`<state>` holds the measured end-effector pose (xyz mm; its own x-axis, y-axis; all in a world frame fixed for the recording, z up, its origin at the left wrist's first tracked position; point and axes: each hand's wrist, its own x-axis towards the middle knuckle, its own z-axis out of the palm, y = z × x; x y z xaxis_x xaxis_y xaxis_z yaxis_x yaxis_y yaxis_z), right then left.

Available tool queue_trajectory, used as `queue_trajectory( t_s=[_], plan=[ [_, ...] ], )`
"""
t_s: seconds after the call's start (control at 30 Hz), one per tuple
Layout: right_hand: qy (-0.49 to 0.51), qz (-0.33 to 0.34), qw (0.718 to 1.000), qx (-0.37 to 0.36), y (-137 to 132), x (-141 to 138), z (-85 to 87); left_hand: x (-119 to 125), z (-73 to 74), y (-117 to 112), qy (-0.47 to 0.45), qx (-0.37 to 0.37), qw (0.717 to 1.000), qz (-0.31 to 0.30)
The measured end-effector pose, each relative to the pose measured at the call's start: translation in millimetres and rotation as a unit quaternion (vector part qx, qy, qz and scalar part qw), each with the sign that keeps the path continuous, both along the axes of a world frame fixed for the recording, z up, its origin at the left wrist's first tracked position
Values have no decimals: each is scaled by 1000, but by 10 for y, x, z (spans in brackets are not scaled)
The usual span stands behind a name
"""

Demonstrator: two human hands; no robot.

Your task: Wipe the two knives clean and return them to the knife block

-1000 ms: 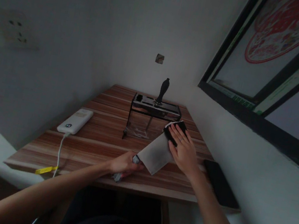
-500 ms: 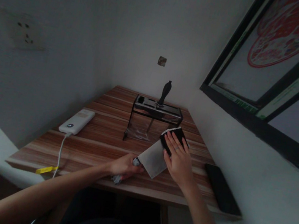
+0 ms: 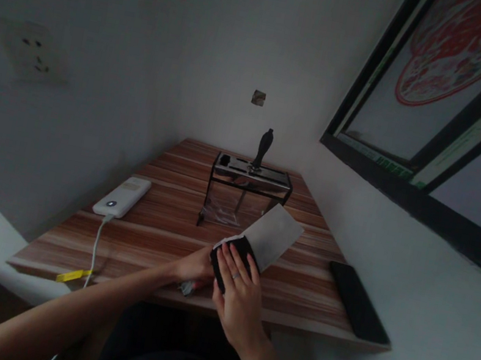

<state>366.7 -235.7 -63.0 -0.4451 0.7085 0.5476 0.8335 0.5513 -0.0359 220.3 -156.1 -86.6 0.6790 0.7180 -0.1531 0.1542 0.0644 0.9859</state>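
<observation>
A cleaver (image 3: 277,231) lies slanted over the front of the table, its wide grey blade pointing away to the right. My left hand (image 3: 196,264) is closed around its handle, whose silvery, wrapped-looking end pokes out below the fist. Spread over the near part of the blade, next to the handle, is my right hand (image 3: 238,301), pressing down a black pad (image 3: 247,247) with a whitish edge. Just beyond the blade stands a clear-sided knife block (image 3: 264,174) with a metal top; a black-handled tool (image 3: 263,147) sits upright in it.
A white power bank (image 3: 123,196) with a cable and yellow tag (image 3: 73,275) rests on the left of the striped wooden table (image 3: 164,191). A black phone (image 3: 358,303) lies by the right edge. Walls close in the back and sides; a framed picture (image 3: 447,61) is at right.
My right hand has slid the black pad from the blade's far end back towards the handle, leaving the far part of the blade uncovered. My left hand keeps its hold.
</observation>
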Motion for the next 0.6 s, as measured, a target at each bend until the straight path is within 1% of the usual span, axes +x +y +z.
queue_trajectory(
  t_s=[0.2,0.47,0.6],
  plan=[
    [0,19,1000,-17,21,24,25,-4,29,-18,-12,1,1000,4],
    [-6,26,999,-25,2,59,15,10,89,-31,-24,-4,1000,-17],
    [-26,29,999,-36,35,106,64,16,71,-25,-9,0,1000,-4]
  ],
)
